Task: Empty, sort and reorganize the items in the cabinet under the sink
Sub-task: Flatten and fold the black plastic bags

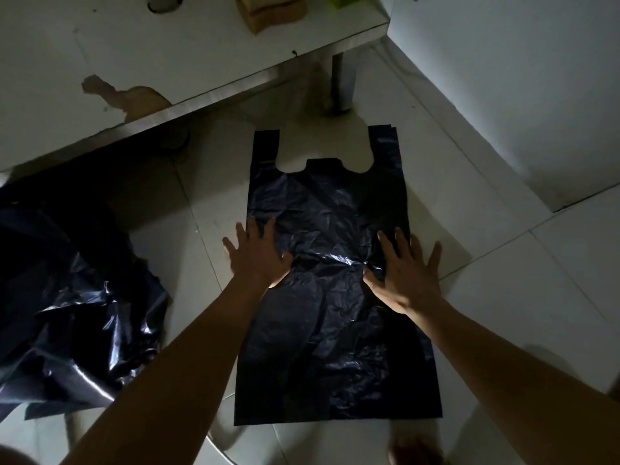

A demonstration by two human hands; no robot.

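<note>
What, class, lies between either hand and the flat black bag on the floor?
Nothing visible does. The left hand and right hand press open-palmed directly on the bag, one at each side edge, with some fingers reaching past it onto the floor.

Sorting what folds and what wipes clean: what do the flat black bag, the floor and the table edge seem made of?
Flat black bag: thin plastic film, slightly glossy, finely creased, glinting. Floor: probably glazed tile, pale and smooth, with grout lines. Table edge: seemingly brushed metal, grey streaked sheen; dim light leaves doubt.
</note>
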